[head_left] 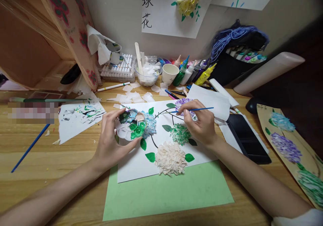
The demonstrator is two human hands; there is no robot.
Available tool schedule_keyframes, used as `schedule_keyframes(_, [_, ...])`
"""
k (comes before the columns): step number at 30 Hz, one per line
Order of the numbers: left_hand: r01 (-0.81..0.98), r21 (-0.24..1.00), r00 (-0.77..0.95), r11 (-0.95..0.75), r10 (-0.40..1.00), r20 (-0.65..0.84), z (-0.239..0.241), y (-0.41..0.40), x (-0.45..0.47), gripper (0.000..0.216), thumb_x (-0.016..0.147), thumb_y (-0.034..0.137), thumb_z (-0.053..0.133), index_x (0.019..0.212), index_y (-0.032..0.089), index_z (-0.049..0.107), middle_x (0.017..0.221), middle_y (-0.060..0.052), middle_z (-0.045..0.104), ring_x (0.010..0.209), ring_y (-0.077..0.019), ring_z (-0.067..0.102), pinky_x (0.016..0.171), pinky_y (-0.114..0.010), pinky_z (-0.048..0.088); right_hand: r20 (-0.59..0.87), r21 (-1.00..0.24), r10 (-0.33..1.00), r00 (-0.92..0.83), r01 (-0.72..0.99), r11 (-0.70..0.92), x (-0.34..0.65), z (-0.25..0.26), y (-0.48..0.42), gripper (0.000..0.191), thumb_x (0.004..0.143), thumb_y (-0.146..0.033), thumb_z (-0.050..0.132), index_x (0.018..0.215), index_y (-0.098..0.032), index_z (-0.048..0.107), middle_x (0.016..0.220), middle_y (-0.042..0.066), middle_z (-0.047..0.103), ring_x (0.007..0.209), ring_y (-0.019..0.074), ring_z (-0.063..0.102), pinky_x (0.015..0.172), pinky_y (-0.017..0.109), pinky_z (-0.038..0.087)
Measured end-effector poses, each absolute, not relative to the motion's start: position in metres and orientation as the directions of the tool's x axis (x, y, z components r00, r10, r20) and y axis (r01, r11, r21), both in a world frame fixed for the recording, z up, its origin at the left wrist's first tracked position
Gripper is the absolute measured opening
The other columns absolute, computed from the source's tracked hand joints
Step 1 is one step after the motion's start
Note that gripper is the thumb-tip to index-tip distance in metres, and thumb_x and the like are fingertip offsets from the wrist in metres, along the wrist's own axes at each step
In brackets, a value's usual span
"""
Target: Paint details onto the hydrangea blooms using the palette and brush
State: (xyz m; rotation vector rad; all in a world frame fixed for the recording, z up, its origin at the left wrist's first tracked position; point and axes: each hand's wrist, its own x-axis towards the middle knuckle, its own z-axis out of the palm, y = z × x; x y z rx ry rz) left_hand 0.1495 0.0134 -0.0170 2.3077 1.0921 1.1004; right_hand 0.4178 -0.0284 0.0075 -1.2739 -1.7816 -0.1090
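Note:
My left hand [111, 136] grips a round paint palette [123, 132] by its edge, with green, blue and dark paint in its wells. The palette hangs over the left part of a white sheet [131, 172] and hides some of a blue flower [150, 123]. In my right hand [200, 123] is a thin blue paintbrush [203, 109], its tip pointing left at a painted stem near the sheet's top. Raised purple [183, 104], green [180, 134] and cream [171, 158] flowers with green leaves stand on the sheet. My right hand partly covers the purple one.
Green paper [166, 192] lies beneath the sheet. Behind it are torn paper scraps [132, 96], a paper cup [170, 73], a bowl [147, 76], paint bottles [181, 74] and a marker box [118, 71]. A paint-stained paper [80, 116] lies left; a black phone-like case [248, 138] right.

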Motion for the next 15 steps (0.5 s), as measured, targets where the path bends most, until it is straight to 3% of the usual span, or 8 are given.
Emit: schedule_keyframes(15, [0.485,0.601,0.399,-0.636,0.772,0.495,-0.0152,0.0125,0.1502,0.081,0.067,0.029,0.079,0.136,0.025,0.037,0.123,-0.009,0.048,0.113,-0.0262,0.048,0.088,-0.042,0.051,0.698,-0.384,0.709,-0.098,0.785,0.486,0.4191,0.0075,-0.0285,0.016,0.085,-0.011,0.046,0.081,-0.022,0.056,0.072,0.001,0.062,0.07,0.0172,0.058,0.066,0.032,0.048])
